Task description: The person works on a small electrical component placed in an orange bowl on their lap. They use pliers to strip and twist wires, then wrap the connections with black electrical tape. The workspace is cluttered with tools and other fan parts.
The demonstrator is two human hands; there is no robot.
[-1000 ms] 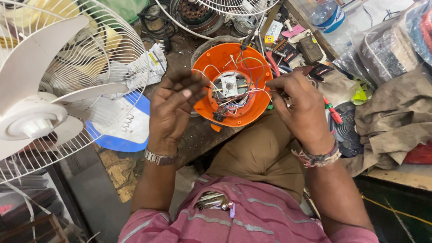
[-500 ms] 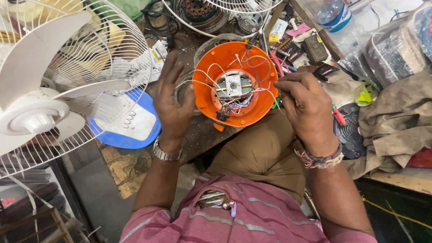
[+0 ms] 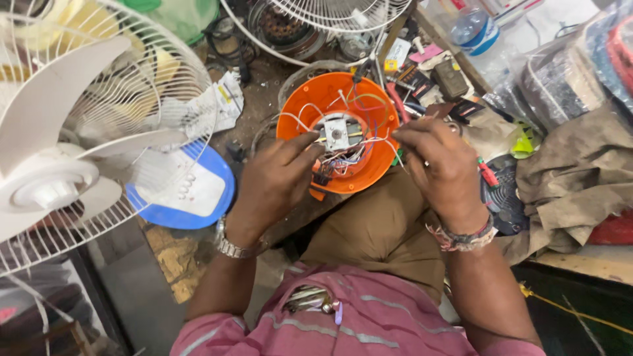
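Between hands: orange fan housing [image 3: 310, 109]; left fingers [image 3: 300, 148] grip rim, right fingers [image 3: 412, 135] pinch wires [image 3: 379, 140].

Between your hands sits the round orange housing [image 3: 310, 112] of smooth, slightly glossy plastic, with thin plastic-coated white wires [image 3: 359, 148] looping over it. At the left of the frame, the white fan blades [image 3: 46, 112] look like matt plastic behind a thin white wire guard [image 3: 171, 59]. Below them, the blue-and-white fan base [image 3: 191, 191] shines smoothly. Your left wrist carries a shiny metal watch band [image 3: 231, 245]. At the right edge, the crumpled grey-brown cloth [image 3: 573, 178] looks coarse and dull.
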